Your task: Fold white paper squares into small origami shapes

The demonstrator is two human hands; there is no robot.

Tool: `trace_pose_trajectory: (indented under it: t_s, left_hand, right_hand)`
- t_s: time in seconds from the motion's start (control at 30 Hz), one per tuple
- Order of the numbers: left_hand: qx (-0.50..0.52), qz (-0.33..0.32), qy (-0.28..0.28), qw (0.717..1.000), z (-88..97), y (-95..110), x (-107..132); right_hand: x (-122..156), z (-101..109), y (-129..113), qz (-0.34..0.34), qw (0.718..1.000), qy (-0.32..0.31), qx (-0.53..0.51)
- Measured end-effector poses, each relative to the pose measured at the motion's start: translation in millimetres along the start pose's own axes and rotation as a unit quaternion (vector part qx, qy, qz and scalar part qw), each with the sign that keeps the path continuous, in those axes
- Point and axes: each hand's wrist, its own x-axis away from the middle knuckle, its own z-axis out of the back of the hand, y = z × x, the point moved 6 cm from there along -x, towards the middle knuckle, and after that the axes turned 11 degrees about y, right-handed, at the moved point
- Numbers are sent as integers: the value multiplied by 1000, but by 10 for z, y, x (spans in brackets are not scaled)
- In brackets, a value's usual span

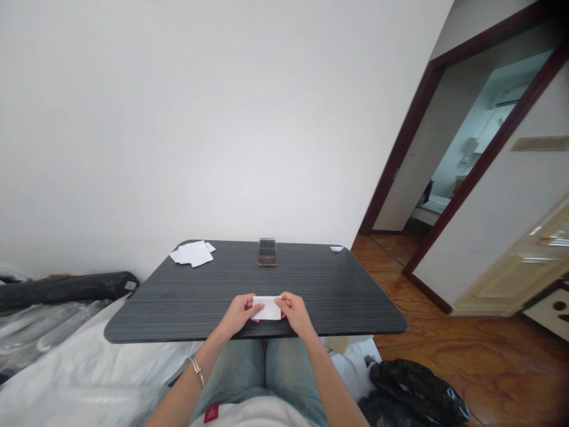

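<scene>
One white paper rectangle [267, 308], seemingly folded, between left hand [237, 314], right hand [296, 313].

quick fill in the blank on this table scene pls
1. The left hand and right hand both hold a ____ sheet.
2. The silver bangle is on the ____ arm.
3. The small scrap lies at the table's far ____ corner.
4. The floor beside the table is ____.

Missing words: white; left; right; wooden

dark grey tabletop [208, 296] | far left: white paper sheets [191, 254] | far centre: dark device [267, 252] | far right: paper scrap [336, 248]
</scene>
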Motion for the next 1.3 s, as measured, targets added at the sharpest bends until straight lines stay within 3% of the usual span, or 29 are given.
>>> trace_pose_trajectory:
  t_s: [0.77, 1.3]
  left_hand:
    - [-95, -17, -16, 995, -16, 23, 11]
    - [-176, -26, 0, 984, -26, 84, 18]
  right_hand:
    - [15, 56, -19, 28, 998, 31, 54]
    - [80, -88, -116, 52, 986, -26, 158]
